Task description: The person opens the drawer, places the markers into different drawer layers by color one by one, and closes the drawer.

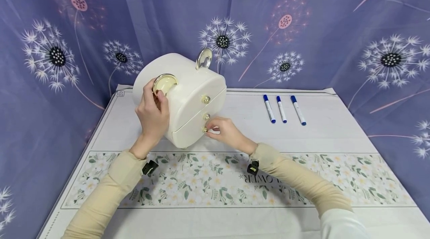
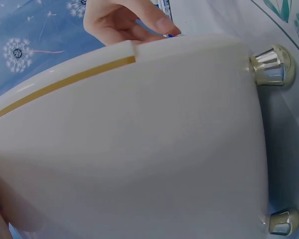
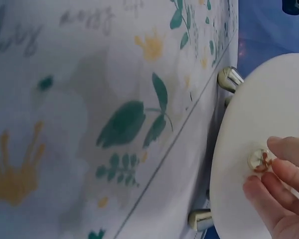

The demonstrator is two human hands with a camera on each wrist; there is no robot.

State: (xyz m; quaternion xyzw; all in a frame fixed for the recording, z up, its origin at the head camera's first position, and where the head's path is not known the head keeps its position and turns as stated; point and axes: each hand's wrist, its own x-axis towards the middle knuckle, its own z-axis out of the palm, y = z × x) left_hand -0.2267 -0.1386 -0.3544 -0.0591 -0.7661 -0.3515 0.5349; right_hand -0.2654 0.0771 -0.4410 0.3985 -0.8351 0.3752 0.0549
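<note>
A white rounded storage box (image 1: 181,82) with drawers stands tilted on the table, its drawer front turned to the right. Two gold-rimmed ears stick up from its top. My left hand (image 1: 152,112) grips the near ear (image 1: 167,82), with the thumb on its face. The far ear (image 1: 204,59) is untouched. Round gold knobs run down the drawer front. My right hand (image 1: 228,133) pinches the lowest knob (image 3: 259,160) between thumb and fingertips. Short metallic feet (image 2: 273,64) show under the box in the left wrist view. The drawers look closed.
Three blue-and-white markers (image 1: 281,109) lie side by side to the right of the box. A floral printed band (image 1: 201,183) crosses the white tablecloth in front. Purple dandelion curtains (image 1: 255,26) hang behind and at both sides.
</note>
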